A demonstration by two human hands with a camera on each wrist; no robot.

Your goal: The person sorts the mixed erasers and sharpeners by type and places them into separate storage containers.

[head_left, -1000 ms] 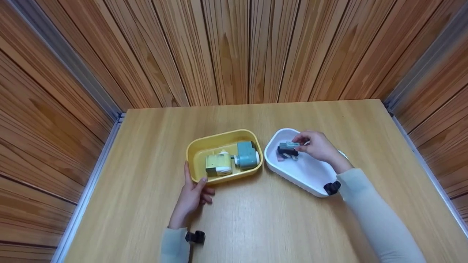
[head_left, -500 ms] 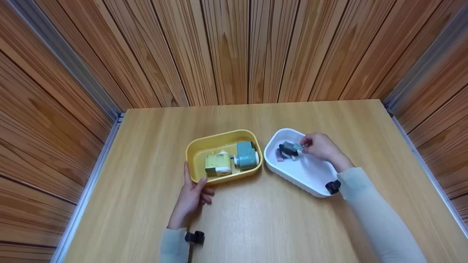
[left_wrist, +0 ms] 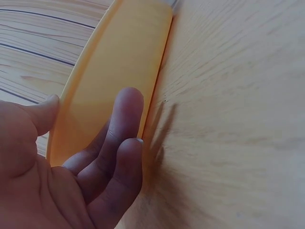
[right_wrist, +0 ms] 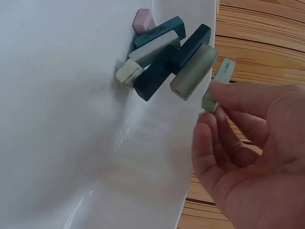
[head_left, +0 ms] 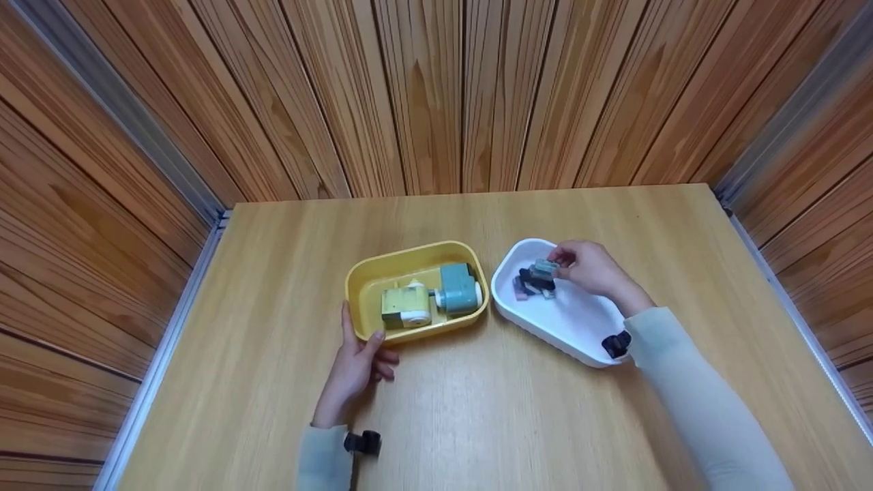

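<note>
My right hand (head_left: 592,268) pinches a pale green eraser (right_wrist: 223,76) between thumb and fingertips, above one end of the white tray (head_left: 569,324). In the right wrist view, several more erasers lie heaped in the tray: dark green ones (right_wrist: 157,71), a grey-green one (right_wrist: 194,71), a whitish one (right_wrist: 129,72) and a pink one (right_wrist: 143,21). My left hand (head_left: 354,365) rests at the near left corner of the yellow box (head_left: 365,300). Its index finger lies along the side and its thumb touches the rim; the other fingers are loosely bent.
Inside the yellow box sit a boxy yellow-green object (head_left: 408,303) and a teal one (head_left: 458,288), both with round white parts. The box and tray stand side by side on a wooden table (head_left: 464,423). Plank walls (head_left: 423,95) enclose the back and sides.
My right hand draws back slightly to the right, then lifts a little with the pale green eraser, which turns in its fingers. The left hand and the yellow box stay in place.
</note>
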